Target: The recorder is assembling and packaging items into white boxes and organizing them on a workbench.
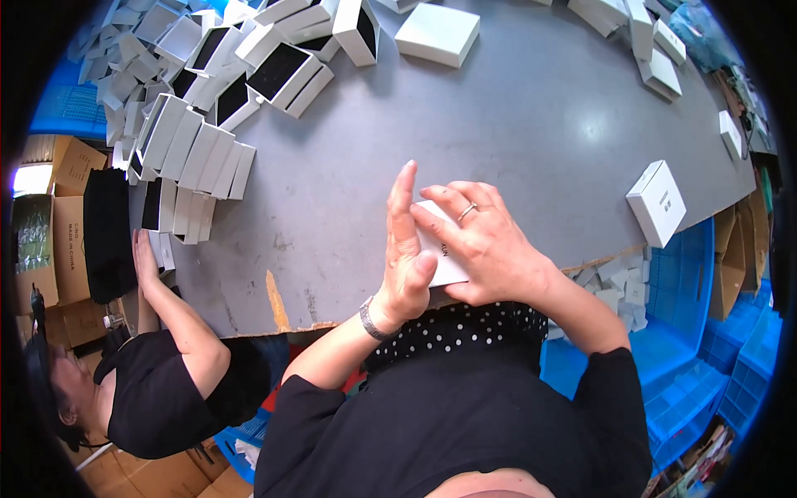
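A small white lidded box with dark print on top is at the table's near edge, between my two hands. My right hand, with a ring on one finger, spans its top and right side, thumb at the near end. My left hand stands upright along the box's left side, fingers stretched out and palm turned toward it. Part of the box is hidden under the right fingers.
White boxes with black insides pile up at the far left of the grey table. A closed white box lies at the right edge, beside a blue crate of white boxes. A co-worker's hand touches boxes at left.
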Tool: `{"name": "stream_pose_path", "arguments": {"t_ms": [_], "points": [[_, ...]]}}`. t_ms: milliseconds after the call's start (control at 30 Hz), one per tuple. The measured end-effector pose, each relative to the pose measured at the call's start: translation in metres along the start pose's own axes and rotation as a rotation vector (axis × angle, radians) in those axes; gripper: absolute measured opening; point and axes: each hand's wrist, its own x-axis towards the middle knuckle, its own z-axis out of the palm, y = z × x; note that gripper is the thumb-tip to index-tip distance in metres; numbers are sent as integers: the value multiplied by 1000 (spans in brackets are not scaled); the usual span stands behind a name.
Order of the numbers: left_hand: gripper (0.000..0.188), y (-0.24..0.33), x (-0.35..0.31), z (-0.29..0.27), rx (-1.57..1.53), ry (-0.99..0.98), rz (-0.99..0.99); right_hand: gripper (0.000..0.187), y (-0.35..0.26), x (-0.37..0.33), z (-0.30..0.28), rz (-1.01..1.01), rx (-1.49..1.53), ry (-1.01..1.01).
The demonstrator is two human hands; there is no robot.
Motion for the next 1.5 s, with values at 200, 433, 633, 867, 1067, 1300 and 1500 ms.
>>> {"name": "stream_pose_path", "arguments": {"t_ms": [200,433,633,867,1067,1300,1500], "points": [[57,-21,71,-112,681,279,114,89,30,-39,-85,578,-376,-155],[95,-73,168,-217,1099,307,-48,93,126,85,-71,213,-277,402],[91,-56,137,-183,998,388,113,66,149,146,-48,263,-363,142],[88,-14,18,-94,844,51,53,57,113,35,-79,759,654,47],[95,-12,7,-67,764,-2,41,79,74,18,-37,288,-442,236],[119,9,-7,-80,702,-130,-87,101,17,12,-56,616,-212,-204],[111,3,-6,-44,845,58,30,75,58,10,-44,81,-342,47]]}}
